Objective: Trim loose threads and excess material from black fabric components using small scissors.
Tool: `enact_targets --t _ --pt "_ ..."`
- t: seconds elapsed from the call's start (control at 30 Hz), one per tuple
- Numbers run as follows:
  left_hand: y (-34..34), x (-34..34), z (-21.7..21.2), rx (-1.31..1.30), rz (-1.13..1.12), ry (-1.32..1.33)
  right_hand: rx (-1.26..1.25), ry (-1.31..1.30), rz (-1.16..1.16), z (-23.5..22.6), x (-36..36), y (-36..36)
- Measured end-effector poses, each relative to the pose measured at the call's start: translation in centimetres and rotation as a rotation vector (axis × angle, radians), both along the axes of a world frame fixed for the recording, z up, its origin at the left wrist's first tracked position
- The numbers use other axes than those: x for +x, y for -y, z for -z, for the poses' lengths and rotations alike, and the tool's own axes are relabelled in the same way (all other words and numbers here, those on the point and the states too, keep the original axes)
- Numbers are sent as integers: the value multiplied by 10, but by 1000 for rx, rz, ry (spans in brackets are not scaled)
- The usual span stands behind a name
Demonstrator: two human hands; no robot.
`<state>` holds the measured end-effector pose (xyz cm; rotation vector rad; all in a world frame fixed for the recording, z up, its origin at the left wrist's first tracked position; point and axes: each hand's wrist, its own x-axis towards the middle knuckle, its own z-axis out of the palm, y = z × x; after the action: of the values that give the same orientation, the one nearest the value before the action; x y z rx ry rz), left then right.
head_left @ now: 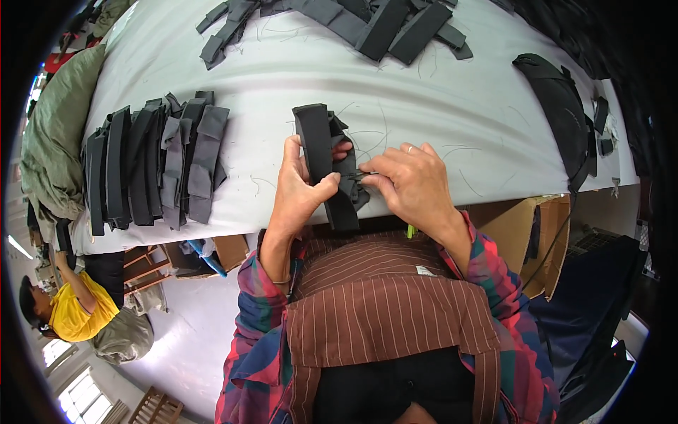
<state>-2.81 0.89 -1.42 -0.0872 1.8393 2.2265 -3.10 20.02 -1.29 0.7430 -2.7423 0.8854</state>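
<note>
Black fabric strip, one, over the near edge of the worktop: left grip closed around it, right grip pinched on a small dark item, kind indistinct; step, seemingly thread-trimming; next move, probably calling for steady fabric and careful snipping.

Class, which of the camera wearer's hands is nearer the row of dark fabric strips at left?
Left. The left hand sits right of the row of strips, apart from it; the right hand is farther right, at the held black piece's right edge.
</note>
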Motion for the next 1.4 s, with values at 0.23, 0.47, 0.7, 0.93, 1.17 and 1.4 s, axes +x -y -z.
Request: enact_targets --t 0.23,0.47,0.7,0.93,1.17,1.4 --pt "0 0 2 7 3 1 58 -72 -3 0 -1 0" --pt "-1 -1 -1 -24 1 6 89 -88 -6 -2 -1 -3" --pt "-1 0 0 -22 5 -6 66 -81 -40 0 -3 -1" --pt "-1 0 0 -21 11 -4 92 -109 12 -2 -6 -7" --pt "2 0 3 8 22 3 -32 43 -9 0 -8 -9" --pt "2 0 2 14 34 11 -16 114 -16 4 -9 -7"
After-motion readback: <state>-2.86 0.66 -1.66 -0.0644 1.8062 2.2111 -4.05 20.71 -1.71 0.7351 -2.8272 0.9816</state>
